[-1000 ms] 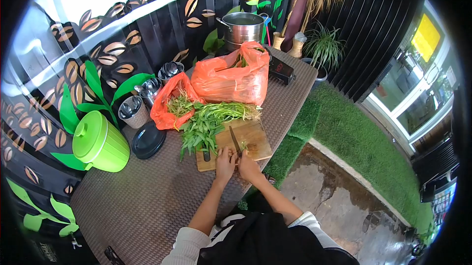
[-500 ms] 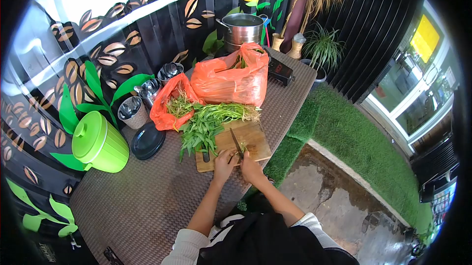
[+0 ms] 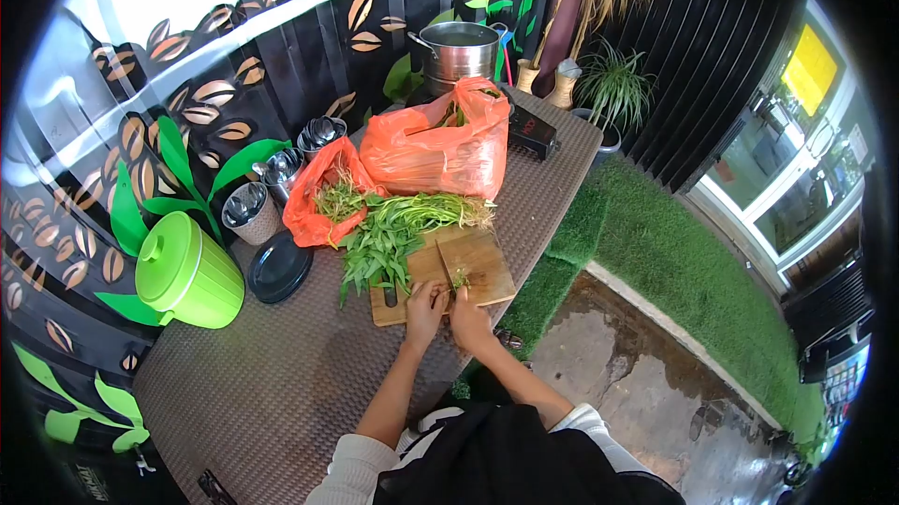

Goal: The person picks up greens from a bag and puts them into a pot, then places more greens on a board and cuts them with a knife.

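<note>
Directionally, 12 o'clock is the top edge of the view. The knife (image 3: 448,262) lies over the wooden cutting board (image 3: 468,254), centrally on the desk (image 3: 253,383). Its blade is narrow and dark; its long axis runs from 5 to 11 o'clock, tip at 11. The right hand (image 3: 471,321) is closed around the handle. The left hand (image 3: 426,307) is just beside it, fingers bent; whether it grips anything cannot be told. Small green cuttings (image 3: 460,278) lie beside the blade.

The leafy greens (image 3: 384,241) overlap the board's far edge, pale roots towards 2 o'clock. From the board, the small red bag (image 3: 307,212) is at 10 o'clock, the large red bag (image 3: 431,151) at 12, and the black box (image 3: 532,135) at 1. The box bears red lettering, too small to read reliably.
</note>
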### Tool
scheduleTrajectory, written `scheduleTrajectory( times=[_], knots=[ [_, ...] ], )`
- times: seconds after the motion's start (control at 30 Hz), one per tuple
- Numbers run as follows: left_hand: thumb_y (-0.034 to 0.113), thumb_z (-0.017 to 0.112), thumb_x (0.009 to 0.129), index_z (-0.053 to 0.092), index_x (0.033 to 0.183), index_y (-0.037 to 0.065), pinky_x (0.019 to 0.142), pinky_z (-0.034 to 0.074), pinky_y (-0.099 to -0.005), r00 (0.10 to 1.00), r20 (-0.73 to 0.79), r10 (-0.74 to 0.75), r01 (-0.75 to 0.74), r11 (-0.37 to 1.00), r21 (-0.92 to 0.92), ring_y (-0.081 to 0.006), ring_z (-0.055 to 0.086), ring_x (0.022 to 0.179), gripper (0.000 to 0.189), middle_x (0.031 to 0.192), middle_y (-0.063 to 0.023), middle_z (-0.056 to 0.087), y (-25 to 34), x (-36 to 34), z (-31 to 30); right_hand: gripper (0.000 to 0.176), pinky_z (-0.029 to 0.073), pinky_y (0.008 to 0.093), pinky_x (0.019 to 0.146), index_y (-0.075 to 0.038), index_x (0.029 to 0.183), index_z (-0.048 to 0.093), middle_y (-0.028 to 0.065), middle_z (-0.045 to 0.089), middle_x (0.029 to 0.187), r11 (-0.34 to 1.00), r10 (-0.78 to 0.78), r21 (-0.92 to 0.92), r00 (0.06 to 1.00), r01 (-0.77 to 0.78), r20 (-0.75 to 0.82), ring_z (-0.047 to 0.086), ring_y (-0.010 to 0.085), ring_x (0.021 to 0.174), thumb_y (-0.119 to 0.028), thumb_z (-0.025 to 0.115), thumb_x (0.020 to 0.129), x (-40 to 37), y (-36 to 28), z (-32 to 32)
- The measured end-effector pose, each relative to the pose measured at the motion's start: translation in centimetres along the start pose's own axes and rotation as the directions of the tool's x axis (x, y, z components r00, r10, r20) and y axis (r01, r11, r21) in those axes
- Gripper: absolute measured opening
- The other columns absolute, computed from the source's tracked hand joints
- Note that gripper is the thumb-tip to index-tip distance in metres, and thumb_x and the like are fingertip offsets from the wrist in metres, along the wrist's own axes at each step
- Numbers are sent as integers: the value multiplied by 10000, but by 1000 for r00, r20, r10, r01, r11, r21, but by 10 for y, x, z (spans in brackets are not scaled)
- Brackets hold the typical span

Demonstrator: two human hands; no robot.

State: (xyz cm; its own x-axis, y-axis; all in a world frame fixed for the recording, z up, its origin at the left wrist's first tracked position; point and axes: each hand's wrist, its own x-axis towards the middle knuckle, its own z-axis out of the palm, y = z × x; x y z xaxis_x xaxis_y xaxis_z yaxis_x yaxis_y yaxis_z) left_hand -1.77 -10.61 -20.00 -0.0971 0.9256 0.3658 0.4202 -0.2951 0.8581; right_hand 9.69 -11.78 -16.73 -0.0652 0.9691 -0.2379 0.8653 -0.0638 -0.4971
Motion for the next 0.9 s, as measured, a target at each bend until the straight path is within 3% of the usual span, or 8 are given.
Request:
scheduleTrajectory(
  times=[0.2,0.27,0.5,0.6,0.7,0.77,0.9],
  knots=[
    [-35,619,800,593,955,-16,709,484,-307,999,3,-34,34,999,-11,-213,601,791,159,866,-121,566,-5,-1,2,331,496,526,700,26,1106,366,305,615,835,996,-91,0,995,91,-30,615,463,793,-210,454,892,-5,2,-2],
    [-9,597,823,572,954,-12,687,489,-337,1000,-20,8,-8,1000,20,-260,599,777,133,848,-137,547,-5,-1,3,315,493,528,698,33,1081,373,305,614,834,1000,13,8,998,-12,-60,614,464,793,-208,447,892,-10,-4,6],
    [-3,609,811,573,949,-10,672,489,-348,1000,-8,29,-29,999,33,-290,594,770,143,850,-148,546,0,-3,-1,292,493,531,698,13,1076,363,311,611,835,996,-82,21,996,81,22,615,462,807,-203,439,895,0,1,-3],
    [4,614,809,582,941,-6,681,486,-359,999,-15,43,-43,998,47,-298,589,792,137,847,-145,542,-3,-3,1,293,495,525,691,7,1063,359,294,619,806,999,-1,-42,996,-3,-92,617,459,786,-220,446,899,-7,-1,12],
    [3,618,799,592,946,0,695,483,-369,998,-8,68,-67,993,101,-302,584,828,149,845,-148,570,-5,-5,1,342,493,525,694,19,1107,347,288,621,821,998,-59,-14,996,58,-62,616,461,789,-233,453,900,3,0,6],
    [-5,620,786,596,959,-1,706,479,-374,984,4,175,-174,972,161,-304,577,859,175,850,-153,602,-3,-3,0,360,491,529,701,15,1129,333,287,622,836,996,-86,22,996,86,34,617,460,792,-234,454,900,8,5,-3],
    [-12,627,770,592,968,-13,696,483,-368,994,-20,112,-109,988,106,-296,587,826,201,857,-153,623,-1,-1,0,345,486,536,708,17,1112,339,287,622,842,999,-47,-14,998,47,-37,617,458,800,-235,448,903,-12,-5,3]
  ],
)
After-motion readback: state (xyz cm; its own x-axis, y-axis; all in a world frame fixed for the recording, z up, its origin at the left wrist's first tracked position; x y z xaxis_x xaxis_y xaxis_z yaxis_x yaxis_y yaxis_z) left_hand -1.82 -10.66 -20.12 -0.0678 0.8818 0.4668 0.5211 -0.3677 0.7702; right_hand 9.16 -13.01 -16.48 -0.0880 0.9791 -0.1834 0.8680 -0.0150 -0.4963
